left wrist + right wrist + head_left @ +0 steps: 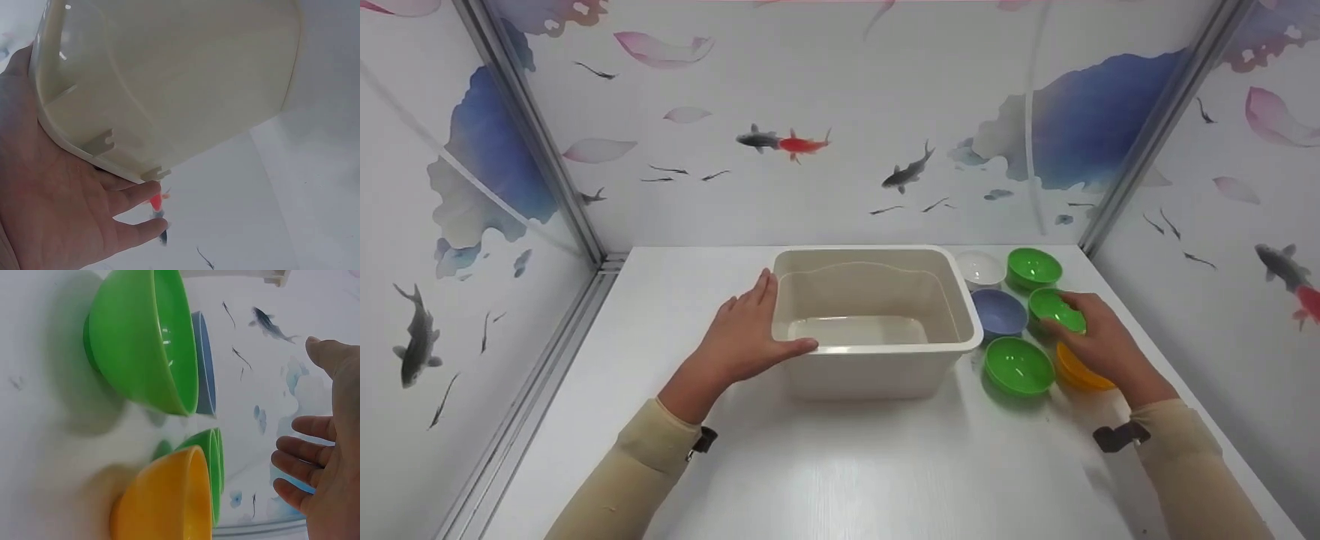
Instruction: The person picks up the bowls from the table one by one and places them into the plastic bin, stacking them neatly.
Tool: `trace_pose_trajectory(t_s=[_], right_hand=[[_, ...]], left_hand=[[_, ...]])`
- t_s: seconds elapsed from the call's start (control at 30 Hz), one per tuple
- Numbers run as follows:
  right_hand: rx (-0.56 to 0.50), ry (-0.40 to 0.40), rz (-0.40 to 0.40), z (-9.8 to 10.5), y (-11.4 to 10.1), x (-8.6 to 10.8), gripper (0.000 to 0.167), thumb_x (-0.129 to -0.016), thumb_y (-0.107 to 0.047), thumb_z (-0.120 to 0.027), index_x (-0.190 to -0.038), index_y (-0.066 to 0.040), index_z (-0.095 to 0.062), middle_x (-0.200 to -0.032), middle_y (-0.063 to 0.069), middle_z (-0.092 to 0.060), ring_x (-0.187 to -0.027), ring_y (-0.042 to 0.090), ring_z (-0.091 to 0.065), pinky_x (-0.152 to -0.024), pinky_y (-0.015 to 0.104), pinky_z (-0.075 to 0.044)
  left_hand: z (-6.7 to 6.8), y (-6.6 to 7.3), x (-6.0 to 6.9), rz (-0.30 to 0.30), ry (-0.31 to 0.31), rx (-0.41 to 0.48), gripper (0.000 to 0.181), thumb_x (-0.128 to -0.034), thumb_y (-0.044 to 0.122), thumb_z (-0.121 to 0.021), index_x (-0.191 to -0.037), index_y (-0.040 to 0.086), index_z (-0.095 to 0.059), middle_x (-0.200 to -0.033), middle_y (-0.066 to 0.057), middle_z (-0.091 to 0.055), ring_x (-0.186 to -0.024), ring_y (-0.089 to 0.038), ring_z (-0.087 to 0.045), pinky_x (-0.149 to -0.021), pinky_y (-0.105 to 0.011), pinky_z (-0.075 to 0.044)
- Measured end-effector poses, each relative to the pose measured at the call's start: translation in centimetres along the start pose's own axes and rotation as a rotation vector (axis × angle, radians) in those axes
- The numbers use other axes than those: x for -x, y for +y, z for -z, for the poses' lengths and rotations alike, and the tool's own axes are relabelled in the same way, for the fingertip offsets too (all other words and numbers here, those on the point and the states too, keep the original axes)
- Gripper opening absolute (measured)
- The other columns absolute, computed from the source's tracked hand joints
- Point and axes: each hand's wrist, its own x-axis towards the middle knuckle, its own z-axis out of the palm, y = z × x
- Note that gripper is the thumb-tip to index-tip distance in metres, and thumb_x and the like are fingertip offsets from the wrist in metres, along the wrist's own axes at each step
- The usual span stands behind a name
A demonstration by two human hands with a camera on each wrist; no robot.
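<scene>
A cream plastic bin [877,373] stands in the middle of the white table. My left hand [744,330] rests against its left rim, the thumb along the front edge and the fingers stretched out on the outer side; in the left wrist view the palm [56,208] lies by the rim. Over the bowls at the right hovers my right hand [1099,337], its fingers spread above a green bowl [1054,309] and an orange bowl [1081,369]. In the right wrist view that hand [337,433] holds nothing and is apart from the bowls.
Beside the bin are a nearer green bowl [1020,366], a blue bowl [999,312], a white bowl [981,268] and a far green bowl [1033,267]. Printed panels [840,97] with metal corner posts [540,127] enclose the table.
</scene>
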Motion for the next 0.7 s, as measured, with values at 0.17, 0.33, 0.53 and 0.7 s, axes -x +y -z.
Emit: trace_pose_trajectory(t_s=[0.17, 0.33, 0.53, 0.7], right_hand=[[-0.021, 0.033, 0.042, 0.3, 2.0, 1.3, 0.072, -0.107, -0.032, -0.076, -0.155, 0.013, -0.046, -0.149, 0.037, -0.050, -0.140, 0.058, -0.045, -0.115, 0.080, -0.033], [-0.025, 0.054, 0.055, 0.5, 3.9, 2.6, 0.075, -0.103, -0.030, -0.081, -0.154, 0.012, -0.047, -0.153, 0.039, -0.047, -0.142, 0.062, -0.041, -0.113, 0.082, -0.032], [-0.038, -0.002, -0.043, 0.8, 5.3, 4.1, 0.090, -0.101, -0.037, -0.083, -0.161, 0.011, -0.037, -0.161, 0.041, -0.037, -0.146, 0.064, -0.033, -0.113, 0.085, -0.027], [-0.026, -0.070, -0.116, 0.6, 6.1, 5.0, 0.101, -0.101, -0.043, -0.082, -0.167, 0.011, -0.027, -0.164, 0.043, -0.029, -0.147, 0.064, -0.031, -0.113, 0.086, -0.028]], left_hand=[[0.0, 0.0, 0.1, -0.010, -0.010, -0.005, 0.140, -0.0876, 0.096, -0.054, -0.174, -0.004, -0.011, -0.184, -0.020, -0.011, -0.168, -0.037, -0.022, -0.131, -0.064, -0.020], [0.1, 0.0, 0.1, 0.004, -0.023, -0.007, 0.141, -0.0868, 0.097, -0.053, -0.175, -0.003, -0.009, -0.184, -0.018, -0.010, -0.168, -0.036, -0.022, -0.132, -0.064, -0.019], [0.2, 0.2, -0.1, 0.014, -0.020, -0.022, 0.140, -0.0866, 0.096, -0.055, -0.175, -0.003, -0.011, -0.184, -0.020, -0.011, -0.167, -0.037, -0.025, -0.131, -0.065, -0.021], [0.1, 0.2, -0.1, 0.016, -0.024, -0.014, 0.141, -0.0864, 0.096, -0.057, -0.175, -0.003, -0.010, -0.184, -0.019, -0.010, -0.167, -0.037, -0.024, -0.131, -0.065, -0.020]])
